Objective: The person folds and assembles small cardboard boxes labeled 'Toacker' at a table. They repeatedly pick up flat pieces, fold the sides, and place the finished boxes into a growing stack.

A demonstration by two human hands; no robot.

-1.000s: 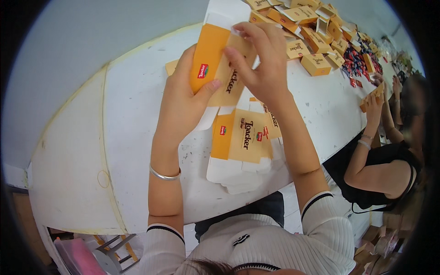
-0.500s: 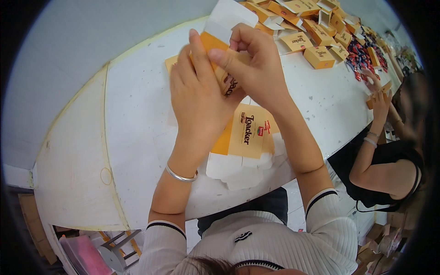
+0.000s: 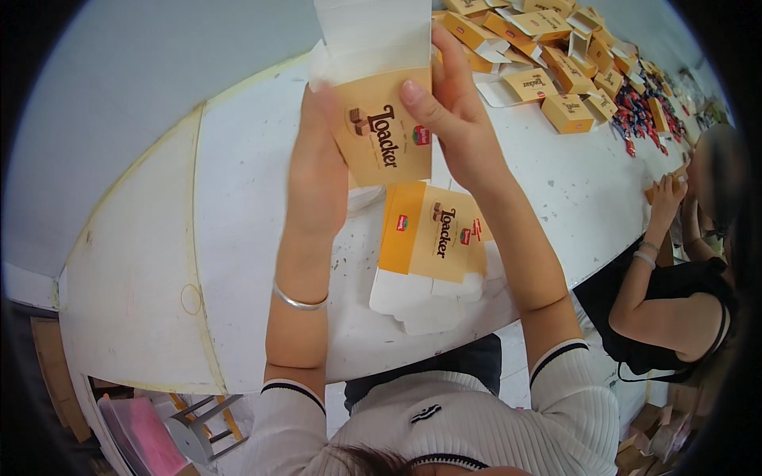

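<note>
Seen from the head camera looking down, both of the person's hands were raised above a white table (image 3: 238, 198) and closed on one flat, tan and orange carton (image 3: 381, 131) with white flaps at its top. The left hand (image 3: 317, 170) gripped the carton's left edge, its fingers curled behind the card where they could not be seen, the palm side pressed against the edge. The right hand (image 3: 460, 127) held the right edge, thumb laid flat across the printed front and the other fingers wrapped behind, so both hands were clamped on the carton and not spread open. The carton stood upright, tilted slightly, held clear of the tabletop. A thin silver bracelet (image 3: 298, 300) circled the left wrist, and white ribbed sleeves with dark trim covered the upper arms. Directly below the hands, a stack of unfolded cartons (image 3: 432, 254) of the same kind lay flat on the table near its front edge. The tabletop was painted white, scuffed and speckled with dark marks. At the far right end lay a scatter of folded orange boxes (image 3: 556, 71) and small dark red packets (image 3: 635, 107). To the right, another person (image 3: 675, 309) in a black top sat at the table, a hand raised at the table's edge. The wall behind was pale grey-blue.
</note>
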